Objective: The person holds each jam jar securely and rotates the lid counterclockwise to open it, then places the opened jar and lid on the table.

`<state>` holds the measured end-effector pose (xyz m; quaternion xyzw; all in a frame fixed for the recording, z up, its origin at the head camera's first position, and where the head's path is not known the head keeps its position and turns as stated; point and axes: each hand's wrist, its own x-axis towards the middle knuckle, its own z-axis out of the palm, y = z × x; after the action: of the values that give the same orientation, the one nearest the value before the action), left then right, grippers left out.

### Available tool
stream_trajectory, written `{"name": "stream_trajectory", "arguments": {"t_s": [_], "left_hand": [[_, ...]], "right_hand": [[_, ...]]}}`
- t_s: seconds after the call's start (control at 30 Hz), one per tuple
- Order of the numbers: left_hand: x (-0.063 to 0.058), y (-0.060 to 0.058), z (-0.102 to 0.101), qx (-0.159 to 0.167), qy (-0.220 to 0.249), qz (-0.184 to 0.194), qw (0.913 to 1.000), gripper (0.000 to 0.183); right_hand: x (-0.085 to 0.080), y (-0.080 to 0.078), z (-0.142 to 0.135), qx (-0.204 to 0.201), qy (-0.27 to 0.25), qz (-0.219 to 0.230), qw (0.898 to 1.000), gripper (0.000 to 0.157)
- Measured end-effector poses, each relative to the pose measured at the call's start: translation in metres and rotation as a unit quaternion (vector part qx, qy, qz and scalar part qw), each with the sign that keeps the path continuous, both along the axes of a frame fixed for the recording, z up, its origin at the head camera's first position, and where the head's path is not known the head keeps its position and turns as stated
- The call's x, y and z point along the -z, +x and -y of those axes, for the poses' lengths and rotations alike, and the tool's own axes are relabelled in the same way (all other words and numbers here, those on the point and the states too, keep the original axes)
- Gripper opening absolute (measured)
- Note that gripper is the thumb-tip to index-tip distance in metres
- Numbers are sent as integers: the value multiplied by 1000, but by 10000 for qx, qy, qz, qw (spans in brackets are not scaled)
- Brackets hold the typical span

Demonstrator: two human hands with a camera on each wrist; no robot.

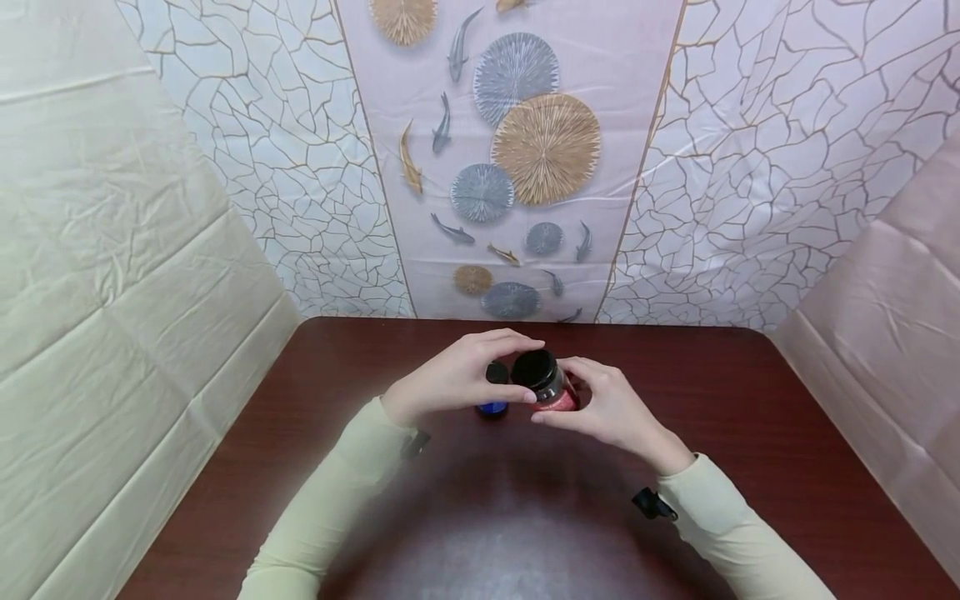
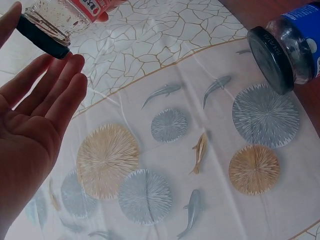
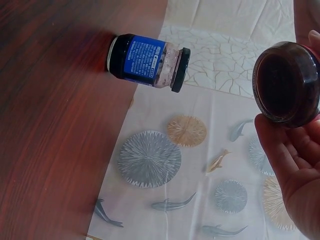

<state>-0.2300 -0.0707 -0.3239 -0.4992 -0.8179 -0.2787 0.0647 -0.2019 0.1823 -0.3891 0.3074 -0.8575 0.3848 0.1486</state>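
Observation:
A glass jar (image 1: 560,400) with a red label and a black lid (image 1: 534,368) is held up between both hands, tilted toward the left. My right hand (image 1: 611,408) grips its body from the right; the right wrist view shows the jar's dark round base (image 3: 280,85). From the left, my left hand (image 1: 457,379) spans the lid, thumb on the near side and fingers on the far side. Behind the left hand, partly hidden by it, stands a second jar (image 1: 492,408) with a blue label and black lid, upright on the table (image 3: 60,125).
The dark reddish-brown table (image 1: 712,417) extends on all sides of the hands. A patterned cloth (image 1: 510,167) with fish and round motifs hangs at its back edge. Pale cloth walls (image 1: 127,333) flank it left and right.

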Motion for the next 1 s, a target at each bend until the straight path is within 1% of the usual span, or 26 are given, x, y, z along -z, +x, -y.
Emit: {"name": "stream_trajectory", "arguments": {"t_s": [0.23, 0.5, 0.63, 0.83, 1.0], "left_hand": [[2, 0, 0, -84, 63, 16, 9999, 62], [4, 1, -1, -266, 134, 29, 9996, 63], [4, 2, -1, -352, 125, 98, 9993, 62], [4, 2, -3, -507, 125, 156, 9985, 59], [5, 3, -4, -580, 198, 118, 9981, 54]], "right_hand": [[1, 1, 1, -8, 16, 4, 10000, 61], [1, 1, 2, -17, 30, -74, 10000, 60], [0, 0, 3, -22, 13, -80, 10000, 59], [0, 0, 3, -18, 27, -131, 9999, 59], [-1, 0, 4, -13, 34, -197, 9998, 59]]}}
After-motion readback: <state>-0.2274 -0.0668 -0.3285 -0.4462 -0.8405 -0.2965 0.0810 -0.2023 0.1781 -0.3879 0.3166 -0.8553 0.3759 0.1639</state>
